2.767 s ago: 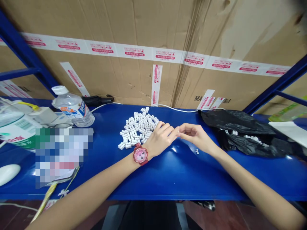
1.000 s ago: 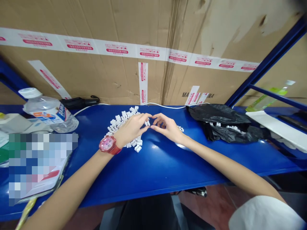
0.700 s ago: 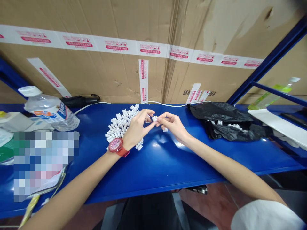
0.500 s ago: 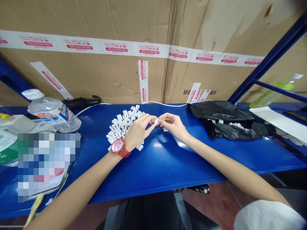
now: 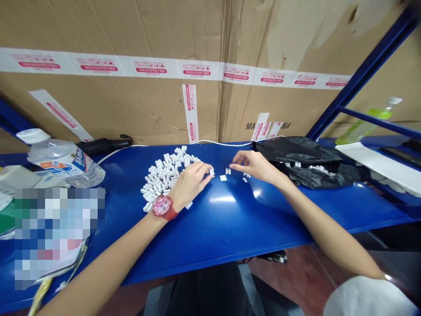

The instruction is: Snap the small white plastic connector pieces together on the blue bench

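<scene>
My left hand [image 5: 190, 180], with a red watch [image 5: 163, 207] on its wrist, pinches a small white plastic piece [image 5: 212, 172] between thumb and fingertips. Beside and partly behind that hand spreads a heap of similar white pieces [image 5: 161, 175]. My right hand [image 5: 253, 166] hovers over the blue table, thumb and fingers apart, with nothing visible between them. Just left of its fingertips lies a white piece [image 5: 228, 171], and another white piece [image 5: 223, 178] is a little nearer to me. A few smaller white bits [image 5: 246, 178] lie below the right hand, partly hidden.
A black plastic bag [image 5: 296, 153] with white pieces inside lies at the right. On the left stand a tilted clear bottle [image 5: 62, 160] and a black folded umbrella [image 5: 101, 145]. Cardboard [image 5: 131, 105] walls the back of the blue table [image 5: 204, 237].
My hands, which met at one small white piece, have parted. The right hand moved right and opened, while the left keeps a white piece. The view has shifted slightly.
</scene>
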A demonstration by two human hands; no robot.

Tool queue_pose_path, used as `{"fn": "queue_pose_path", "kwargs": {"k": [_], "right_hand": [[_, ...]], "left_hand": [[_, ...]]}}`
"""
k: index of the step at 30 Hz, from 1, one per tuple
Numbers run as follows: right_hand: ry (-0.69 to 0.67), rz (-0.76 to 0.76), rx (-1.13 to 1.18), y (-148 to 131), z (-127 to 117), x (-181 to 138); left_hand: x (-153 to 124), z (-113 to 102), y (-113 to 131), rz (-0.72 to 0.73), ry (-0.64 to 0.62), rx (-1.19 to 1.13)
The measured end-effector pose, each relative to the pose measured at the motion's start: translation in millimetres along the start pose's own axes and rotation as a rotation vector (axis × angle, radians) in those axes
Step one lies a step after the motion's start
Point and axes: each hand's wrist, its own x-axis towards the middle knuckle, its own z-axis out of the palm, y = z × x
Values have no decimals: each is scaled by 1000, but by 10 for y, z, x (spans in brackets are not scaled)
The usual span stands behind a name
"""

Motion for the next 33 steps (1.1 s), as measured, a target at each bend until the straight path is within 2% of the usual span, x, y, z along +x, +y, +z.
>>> {"fn": "queue_pose_path", "kwargs": {"k": [3, 6, 8, 10, 13, 16, 17, 19, 21, 25, 28, 30, 33], "right_hand": [[17, -107, 310, -158, 254, -14], [19, -79, 467, -265, 447, -13], [-12, -57, 542, -258, 437, -3], [-43, -60, 560, -188, 314, 11], [-79, -47, 394, 5, -1, 26], [-206, 42, 83, 227, -281, 36], [-213, 65, -10, 284, -328, 40], [-139, 48, -149, 346, -328, 50], [-71, -28, -219, 331, -213, 60], [-137, -197, -201, 139, 124, 62], [-117, -285, -187, 19, 200, 45], [-49, -241, -283, 24, 116, 28], [-34, 20, -495, 154, -104, -5]], "left_hand": [[21, 17, 100, 42, 37, 19], [38, 13, 177, 41, 37, -6], [44, 8, 203, 22, 39, -47], [46, 6, 199, -13, 44, -95], [42, 10, 136, -121, 48, -190], [33, 23, 48, -249, -4, -288], [28, 31, 27, -273, -26, -304], [14, 52, 5, -275, -58, -285], [-6, 76, 7, -224, -102, -199], [-40, 92, 34, -151, -178, -27], [-37, 44, 21, -156, -186, 31], [-26, -10, -21, -178, -189, 84], [-22, -78, -123, -220, -197, 191]]}}
